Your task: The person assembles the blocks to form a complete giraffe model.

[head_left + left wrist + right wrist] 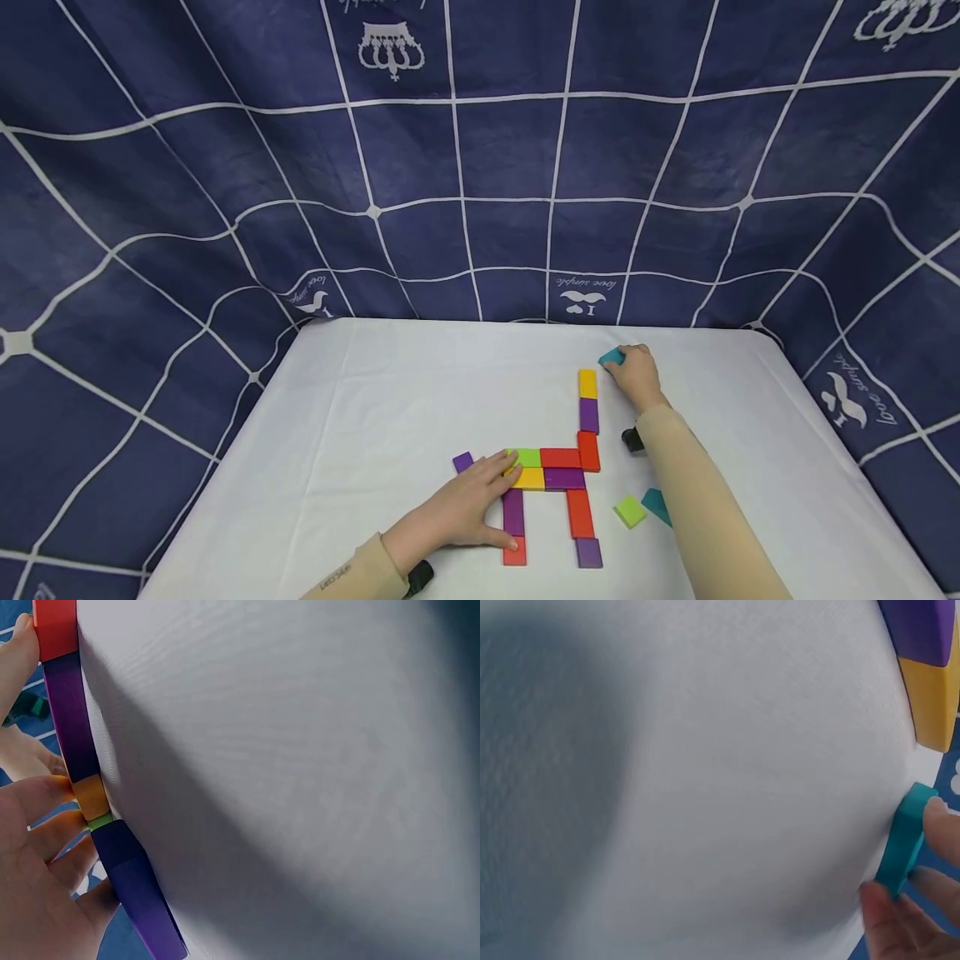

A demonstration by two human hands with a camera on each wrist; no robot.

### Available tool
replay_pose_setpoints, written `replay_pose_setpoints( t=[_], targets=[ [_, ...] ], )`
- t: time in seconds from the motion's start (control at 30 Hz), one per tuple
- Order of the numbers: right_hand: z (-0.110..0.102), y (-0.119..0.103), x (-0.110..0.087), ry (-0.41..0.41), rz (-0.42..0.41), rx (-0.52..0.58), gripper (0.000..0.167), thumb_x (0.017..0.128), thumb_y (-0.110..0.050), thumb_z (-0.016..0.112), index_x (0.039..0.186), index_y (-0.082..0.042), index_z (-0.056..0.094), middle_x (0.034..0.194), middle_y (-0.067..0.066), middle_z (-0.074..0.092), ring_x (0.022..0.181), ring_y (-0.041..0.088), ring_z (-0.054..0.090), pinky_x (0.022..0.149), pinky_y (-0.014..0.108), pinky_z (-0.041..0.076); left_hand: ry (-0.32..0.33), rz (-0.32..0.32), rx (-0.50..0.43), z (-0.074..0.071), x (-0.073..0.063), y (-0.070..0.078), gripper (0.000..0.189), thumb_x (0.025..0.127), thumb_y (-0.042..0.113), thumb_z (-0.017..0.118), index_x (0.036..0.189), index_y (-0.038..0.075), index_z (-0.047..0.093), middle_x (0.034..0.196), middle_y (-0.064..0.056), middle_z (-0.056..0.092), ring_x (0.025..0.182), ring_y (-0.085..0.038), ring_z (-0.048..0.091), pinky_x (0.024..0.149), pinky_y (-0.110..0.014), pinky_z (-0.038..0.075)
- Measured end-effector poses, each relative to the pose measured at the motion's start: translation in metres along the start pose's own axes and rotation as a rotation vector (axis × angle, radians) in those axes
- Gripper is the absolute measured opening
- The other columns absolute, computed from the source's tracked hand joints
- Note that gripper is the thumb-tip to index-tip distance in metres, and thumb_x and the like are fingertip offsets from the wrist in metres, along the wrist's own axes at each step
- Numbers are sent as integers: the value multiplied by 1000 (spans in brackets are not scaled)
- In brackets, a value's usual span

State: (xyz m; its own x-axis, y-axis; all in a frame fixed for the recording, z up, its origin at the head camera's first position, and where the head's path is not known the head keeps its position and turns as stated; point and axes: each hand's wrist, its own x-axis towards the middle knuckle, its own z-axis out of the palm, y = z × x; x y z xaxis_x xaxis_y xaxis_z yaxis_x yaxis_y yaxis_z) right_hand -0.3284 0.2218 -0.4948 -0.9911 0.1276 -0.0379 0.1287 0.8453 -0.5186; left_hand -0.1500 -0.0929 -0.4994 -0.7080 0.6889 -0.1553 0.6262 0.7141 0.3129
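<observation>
Flat colored blocks form a figure like a long-necked animal. My left hand [468, 502] rests on its left end with fingers spread, the thumb on a red block [514, 557] and the fingertips by the yellow block [531, 478] and green block [529, 457]. Beyond the figure's top, my right hand [637, 377] pinches a teal block [906, 840] between thumb and fingers, close over the cloth. Left of that hand, a yellow block [587, 383] tops the column above a purple block [588, 415]. Part of the left-end purple block [462, 461] is hidden behind my left hand.
A loose green square [629, 511] and another teal block [657, 506] lie right of the figure, the teal one partly behind my right sleeve [705, 500]. White cloth [390, 392] covers the table. A navy grid-patterned curtain [495, 158] encloses its back and sides.
</observation>
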Motion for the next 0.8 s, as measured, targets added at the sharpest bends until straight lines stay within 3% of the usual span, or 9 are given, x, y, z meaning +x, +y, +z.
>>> replay_pose_setpoints(
  t=[0.13,0.37,0.57,0.8],
  targets=[
    [3,4,0,14,-18,26,45,96,-13,63,131,14,54,137,32,49,130,44,46,114,52,36,0,8,-8,1,0,0,100,79,70,66,154,12,34,164,-4,24,151,-22,23,122,-39,28],
    [9,2,3,-15,-178,-9,32,97,-9,60,125,7,63,134,28,53,125,44,51,111,54,40,-3,-1,-3,1,1,-1,101,78,71,64,154,13,33,164,-3,24,152,-21,22,122,-39,28],
    [10,2,2,-87,-257,-38,39,95,-7,53,131,6,59,145,24,49,136,43,44,114,54,35,-6,4,-12,1,2,-2,100,79,71,64,154,12,33,165,-3,22,152,-22,21,122,-40,27],
    [12,6,-1,-160,-310,-44,44,96,-14,55,136,5,54,151,20,45,140,41,40,116,54,32,-22,-16,-24,0,3,0,100,79,69,66,155,14,32,165,-2,22,152,-20,20,122,-40,27]
  ],
)
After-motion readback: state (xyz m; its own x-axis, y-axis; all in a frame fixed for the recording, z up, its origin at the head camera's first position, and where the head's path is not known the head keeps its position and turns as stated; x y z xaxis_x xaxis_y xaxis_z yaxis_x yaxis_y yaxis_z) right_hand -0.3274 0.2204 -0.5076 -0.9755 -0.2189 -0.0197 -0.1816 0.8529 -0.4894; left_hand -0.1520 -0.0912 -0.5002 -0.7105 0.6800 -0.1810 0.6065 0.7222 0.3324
